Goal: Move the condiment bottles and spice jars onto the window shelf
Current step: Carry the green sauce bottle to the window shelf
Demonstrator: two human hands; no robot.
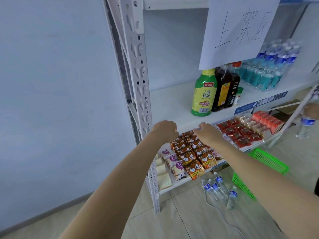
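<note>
Both hands are laid on the front edge of the middle shelf (pixel 165 100): the left hand (pixel 164 129) near its left corner, the right hand (pixel 208 131) just beside it. Fingers are curled over the edge (nothing is pinched, as far as can be told). Farther back, the green oyster sauce bottle (pixel 203 94), a dark bottle (pixel 222 90) and a small spice jar (pixel 239 96) are seen standing together near the shelf's front edge.

Shop: stocked shelving rack (pixel 138 69), price labels (pixel 259 103)
</note>
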